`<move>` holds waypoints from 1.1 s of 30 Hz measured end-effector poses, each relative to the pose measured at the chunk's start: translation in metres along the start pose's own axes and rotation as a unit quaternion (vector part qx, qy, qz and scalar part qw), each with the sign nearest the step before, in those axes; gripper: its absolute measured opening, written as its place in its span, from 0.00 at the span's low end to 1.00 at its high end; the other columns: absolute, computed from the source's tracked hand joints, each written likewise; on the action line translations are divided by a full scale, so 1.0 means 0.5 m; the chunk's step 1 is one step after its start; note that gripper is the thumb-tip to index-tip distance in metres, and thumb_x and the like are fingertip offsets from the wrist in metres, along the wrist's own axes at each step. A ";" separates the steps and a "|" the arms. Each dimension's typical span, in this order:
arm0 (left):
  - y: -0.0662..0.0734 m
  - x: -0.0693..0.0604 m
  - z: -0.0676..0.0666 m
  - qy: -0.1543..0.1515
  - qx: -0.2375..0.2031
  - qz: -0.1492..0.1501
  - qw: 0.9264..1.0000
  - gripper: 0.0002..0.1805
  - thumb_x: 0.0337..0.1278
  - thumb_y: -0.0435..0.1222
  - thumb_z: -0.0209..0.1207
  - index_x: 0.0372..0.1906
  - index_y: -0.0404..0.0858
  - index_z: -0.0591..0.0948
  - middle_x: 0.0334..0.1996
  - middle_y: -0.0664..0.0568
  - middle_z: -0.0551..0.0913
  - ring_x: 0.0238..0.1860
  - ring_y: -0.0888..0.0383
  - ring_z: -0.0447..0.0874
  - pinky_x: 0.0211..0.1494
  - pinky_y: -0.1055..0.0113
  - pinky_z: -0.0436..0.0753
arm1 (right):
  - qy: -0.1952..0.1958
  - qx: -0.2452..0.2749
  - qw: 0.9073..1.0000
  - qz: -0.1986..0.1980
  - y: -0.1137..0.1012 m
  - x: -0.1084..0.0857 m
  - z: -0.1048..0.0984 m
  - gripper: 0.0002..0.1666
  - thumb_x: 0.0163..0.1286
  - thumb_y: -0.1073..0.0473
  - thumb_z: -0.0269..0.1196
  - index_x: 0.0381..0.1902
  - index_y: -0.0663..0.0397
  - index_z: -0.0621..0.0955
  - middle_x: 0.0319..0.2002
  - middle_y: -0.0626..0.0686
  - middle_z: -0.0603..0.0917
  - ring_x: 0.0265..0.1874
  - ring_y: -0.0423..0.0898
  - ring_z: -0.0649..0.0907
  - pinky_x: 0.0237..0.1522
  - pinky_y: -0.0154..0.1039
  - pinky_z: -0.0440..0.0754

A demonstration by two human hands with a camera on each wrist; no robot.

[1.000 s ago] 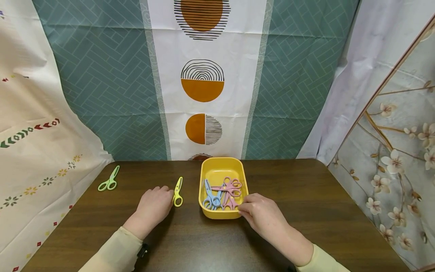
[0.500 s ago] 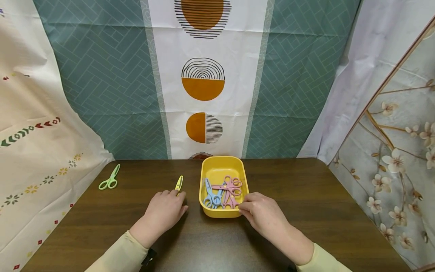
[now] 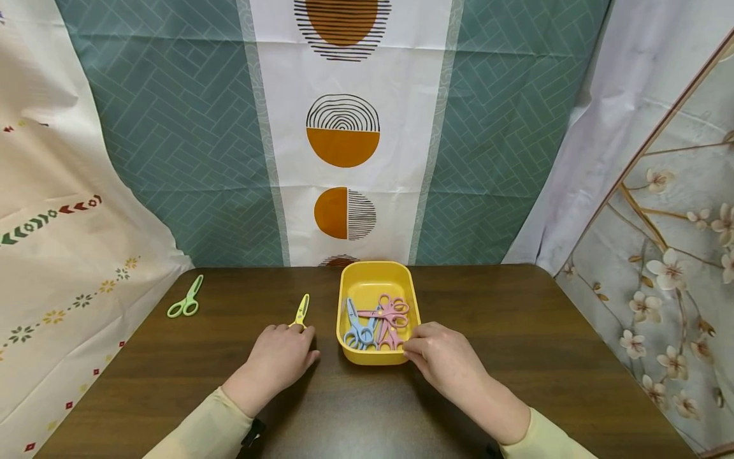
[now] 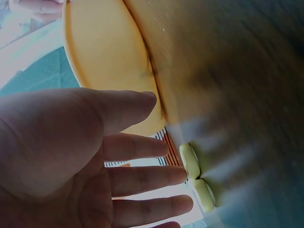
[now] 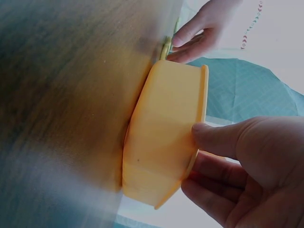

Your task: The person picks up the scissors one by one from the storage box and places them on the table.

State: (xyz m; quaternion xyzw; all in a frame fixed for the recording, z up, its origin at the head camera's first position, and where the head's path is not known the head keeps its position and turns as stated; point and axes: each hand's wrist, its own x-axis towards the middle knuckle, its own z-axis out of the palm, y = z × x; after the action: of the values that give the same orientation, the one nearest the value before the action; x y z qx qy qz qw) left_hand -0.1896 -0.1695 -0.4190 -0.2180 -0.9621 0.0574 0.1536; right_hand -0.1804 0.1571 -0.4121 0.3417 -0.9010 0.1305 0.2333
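Observation:
Over the handles of yellow scissors hovers my left hand, its fingers extended. In the left wrist view the handle loops stand just beyond the fingertips; whether a fingertip touches them I cannot tell. At its near right corner, my right hand pinches the rim of a yellow plastic box, thumb on the outer wall. Inside the box lie blue scissors and pink scissors, overlapping one another.
Light green scissors lie at the far left of the dark wooden table. A patterned curtain hangs behind the table's back edge, and fabric drapes flank both sides.
My left hand has moved right from beside the yellow scissors to over their handles, covering them in the head view. The right hand has stayed at the box rim.

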 end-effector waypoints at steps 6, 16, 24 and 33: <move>0.002 -0.001 0.007 0.004 0.003 -0.001 1.000 0.19 0.61 0.48 0.79 0.37 0.39 0.83 0.33 0.46 0.86 0.32 0.43 0.87 0.38 0.48 0.84 | -0.001 -0.001 1.000 0.002 0.000 0.000 0.000 0.07 0.63 0.61 0.84 0.38 0.50 0.95 0.36 0.46 0.89 0.40 0.45 0.87 0.42 0.45 0.89; 0.006 -0.003 -0.003 -0.016 0.004 -0.013 1.000 0.20 0.61 0.49 0.79 0.40 0.38 0.86 0.38 0.44 0.87 0.35 0.43 0.88 0.41 0.48 0.85 | 0.000 -0.001 1.000 0.002 -0.001 -0.001 0.000 0.07 0.63 0.62 0.84 0.38 0.49 0.95 0.37 0.45 0.89 0.40 0.45 0.86 0.42 0.44 0.89; 0.004 -0.004 0.000 -0.022 -0.001 -0.015 1.000 0.20 0.61 0.49 0.79 0.41 0.37 0.86 0.37 0.43 0.87 0.35 0.44 0.89 0.40 0.47 0.85 | 0.002 -0.002 1.000 0.000 0.001 -0.002 0.001 0.08 0.63 0.62 0.84 0.38 0.49 0.95 0.37 0.45 0.89 0.40 0.45 0.87 0.42 0.45 0.89; -0.001 -0.002 0.002 -0.039 -0.007 -0.019 0.999 0.20 0.63 0.48 0.78 0.43 0.37 0.86 0.39 0.42 0.88 0.37 0.43 0.89 0.40 0.47 0.86 | 0.003 -0.006 1.000 -0.001 0.000 -0.002 0.001 0.07 0.63 0.61 0.84 0.38 0.49 0.95 0.37 0.45 0.89 0.41 0.45 0.87 0.42 0.44 0.89</move>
State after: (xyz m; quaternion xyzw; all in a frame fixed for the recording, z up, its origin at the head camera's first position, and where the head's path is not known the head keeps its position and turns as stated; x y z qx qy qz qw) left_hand -0.1892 -0.1703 -0.4202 -0.1985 -0.9716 0.0558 0.1158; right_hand -0.1802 0.1574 -0.4131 0.3413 -0.9007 0.1258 0.2377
